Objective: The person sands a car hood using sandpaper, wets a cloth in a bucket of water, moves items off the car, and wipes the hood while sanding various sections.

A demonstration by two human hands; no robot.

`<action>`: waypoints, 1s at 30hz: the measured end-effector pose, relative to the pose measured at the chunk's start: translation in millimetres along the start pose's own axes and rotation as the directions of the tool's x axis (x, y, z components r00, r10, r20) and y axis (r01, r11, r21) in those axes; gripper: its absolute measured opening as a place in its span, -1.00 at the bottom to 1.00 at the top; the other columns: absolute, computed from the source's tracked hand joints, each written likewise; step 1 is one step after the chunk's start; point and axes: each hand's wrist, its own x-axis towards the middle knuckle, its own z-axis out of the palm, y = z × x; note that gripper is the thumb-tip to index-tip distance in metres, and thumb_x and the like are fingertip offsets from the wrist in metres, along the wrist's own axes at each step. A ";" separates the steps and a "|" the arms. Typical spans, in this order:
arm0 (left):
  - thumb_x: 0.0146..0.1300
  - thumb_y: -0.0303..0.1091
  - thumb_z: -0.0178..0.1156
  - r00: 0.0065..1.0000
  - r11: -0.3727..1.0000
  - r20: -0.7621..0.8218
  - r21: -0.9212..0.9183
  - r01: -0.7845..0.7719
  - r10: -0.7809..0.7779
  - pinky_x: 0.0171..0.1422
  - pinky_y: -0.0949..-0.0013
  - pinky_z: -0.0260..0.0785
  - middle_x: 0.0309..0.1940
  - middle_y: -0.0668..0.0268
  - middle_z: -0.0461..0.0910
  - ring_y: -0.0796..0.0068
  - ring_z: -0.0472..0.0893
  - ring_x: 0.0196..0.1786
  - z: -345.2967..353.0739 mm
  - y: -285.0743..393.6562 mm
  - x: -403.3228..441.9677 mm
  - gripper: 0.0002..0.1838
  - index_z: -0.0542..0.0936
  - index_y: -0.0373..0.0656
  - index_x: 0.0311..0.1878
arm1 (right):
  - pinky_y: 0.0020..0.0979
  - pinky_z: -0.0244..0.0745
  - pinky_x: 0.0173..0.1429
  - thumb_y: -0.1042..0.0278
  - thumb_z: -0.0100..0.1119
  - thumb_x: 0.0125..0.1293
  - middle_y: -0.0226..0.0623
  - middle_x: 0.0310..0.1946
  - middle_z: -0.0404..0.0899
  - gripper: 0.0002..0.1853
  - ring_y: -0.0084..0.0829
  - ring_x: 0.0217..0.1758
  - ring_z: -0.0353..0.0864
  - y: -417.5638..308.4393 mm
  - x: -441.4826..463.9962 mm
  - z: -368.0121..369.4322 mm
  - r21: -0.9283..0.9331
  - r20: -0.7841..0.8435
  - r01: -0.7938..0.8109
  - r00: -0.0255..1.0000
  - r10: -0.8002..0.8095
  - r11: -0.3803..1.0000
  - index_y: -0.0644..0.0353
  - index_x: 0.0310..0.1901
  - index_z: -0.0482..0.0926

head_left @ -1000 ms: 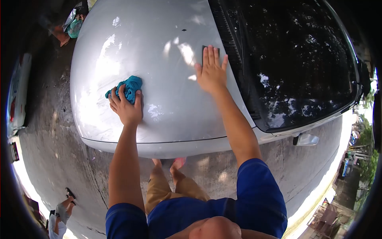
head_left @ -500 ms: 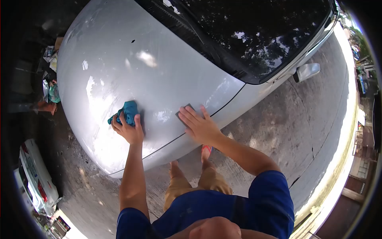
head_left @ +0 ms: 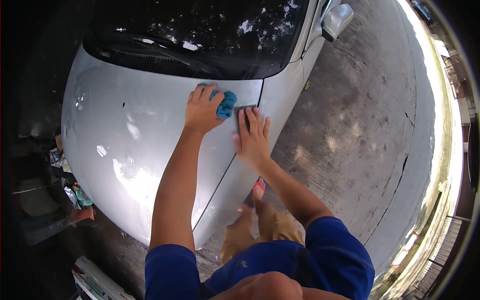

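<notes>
My left hand (head_left: 201, 111) is closed around a bunched teal cloth (head_left: 228, 104) on the silver car hood (head_left: 100, 115), close below the windshield. Just to its right, my right hand (head_left: 254, 134) presses a dark grey piece of sandpaper (head_left: 242, 119) against the hood beside the seam with the fender. The fingers lie over the sheet and hide much of it. Light dust or haze shows on the paint around both hands.
The dark windshield (head_left: 200, 35) and a wiper (head_left: 180, 59) lie beyond my hands. A side mirror (head_left: 338, 21) sticks out at upper right. Concrete ground (head_left: 340, 130) runs along the car. Bags (head_left: 80, 196) lie at left, and another white car (head_left: 97, 282) stands at lower left.
Both hands have moved up the hood toward the windshield, and the left hand with the cloth is closer to the right one. My view has turned and shifted toward the windshield.
</notes>
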 end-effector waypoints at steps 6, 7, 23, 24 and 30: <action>0.20 0.00 0.59 0.937 0.929 -0.173 0.166 0.330 -0.302 0.48 -0.24 0.22 0.40 0.12 0.39 -0.16 0.35 0.44 -61.3 -57.2 -88.6 -0.41 0.57 -0.03 0.17 | 0.19 -0.12 0.76 0.10 -0.08 0.66 -0.11 0.73 0.14 -0.34 -0.10 0.81 0.05 12.8 61.9 -15.7 -0.046 -0.144 -0.003 0.990 -0.004 0.999 0.31 0.63 0.26; 0.23 0.01 0.58 0.905 0.903 -0.223 0.159 0.400 -0.362 0.50 -0.25 0.20 0.42 0.11 0.36 -0.17 0.33 0.46 -60.2 -64.3 -89.1 -0.39 0.55 -0.03 0.21 | 0.20 -0.12 0.76 0.10 -0.08 0.66 -0.07 0.72 0.14 -0.34 -0.09 0.80 0.06 10.0 60.3 -9.8 -0.020 -0.171 -0.002 0.985 -0.001 1.000 0.33 0.63 0.26; 0.30 0.33 0.41 0.971 0.954 -0.058 0.180 0.239 -0.232 0.63 -0.20 0.03 0.54 0.23 0.29 -0.06 0.22 0.61 -83.6 -99.0 -116.8 -0.24 0.45 0.18 0.43 | 0.34 -0.53 0.76 -0.13 -0.35 0.71 -0.06 0.78 -0.04 -0.24 0.01 0.86 -0.22 -17.8 25.0 12.3 -0.192 -0.203 -0.248 0.957 0.209 0.949 0.25 0.72 0.07; 0.30 0.33 0.41 0.968 0.953 -0.052 0.175 0.249 -0.244 0.63 -0.20 0.03 0.54 0.23 0.29 -0.06 0.22 0.61 -83.5 -97.4 -121.7 -0.24 0.45 0.18 0.43 | 0.34 -0.51 0.76 -0.10 -0.30 0.70 -0.06 0.78 -0.04 -0.24 0.01 0.86 -0.21 -15.4 28.6 14.2 -0.185 -0.197 -0.242 0.959 0.205 0.952 0.26 0.71 0.09; 0.29 0.32 0.43 0.966 0.947 -0.085 0.196 0.255 -0.243 0.63 -0.18 0.04 0.53 0.23 0.30 -0.06 0.22 0.61 -80.7 -98.6 -113.3 -0.24 0.46 0.17 0.42 | 0.30 -0.46 0.78 -0.07 -0.23 0.67 -0.01 0.76 0.02 -0.24 -0.01 0.85 -0.15 -27.5 -34.2 37.4 -0.129 -0.132 -0.136 0.984 0.118 0.982 0.33 0.68 0.15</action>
